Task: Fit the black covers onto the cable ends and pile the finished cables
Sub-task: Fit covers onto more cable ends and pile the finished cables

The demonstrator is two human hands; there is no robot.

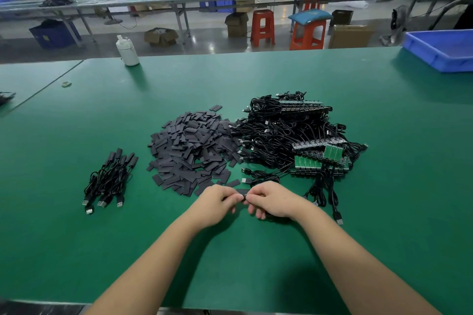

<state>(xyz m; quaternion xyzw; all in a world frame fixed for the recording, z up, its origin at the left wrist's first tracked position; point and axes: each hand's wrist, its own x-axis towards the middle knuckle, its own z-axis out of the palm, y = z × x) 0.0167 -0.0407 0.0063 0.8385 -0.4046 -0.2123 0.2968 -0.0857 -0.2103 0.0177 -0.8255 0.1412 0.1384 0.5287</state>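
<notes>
behind both hands (245,198), cover heap (190,146) abuts tangled cables (289,133).

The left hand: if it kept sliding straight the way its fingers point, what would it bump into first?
The left hand points right, so it would almost at once meet the right hand, whose fingertips nearly touch it over a small black cover. Depth between them is hard to judge.

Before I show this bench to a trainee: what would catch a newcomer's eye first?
First, the heap of flat black covers mid-table, running into a bigger tangle of black cables with green circuit boards on its right. Next, the left hand and right hand meet in front, pinching a small black piece between them. A small pile of finished cables lies to the left.
</notes>
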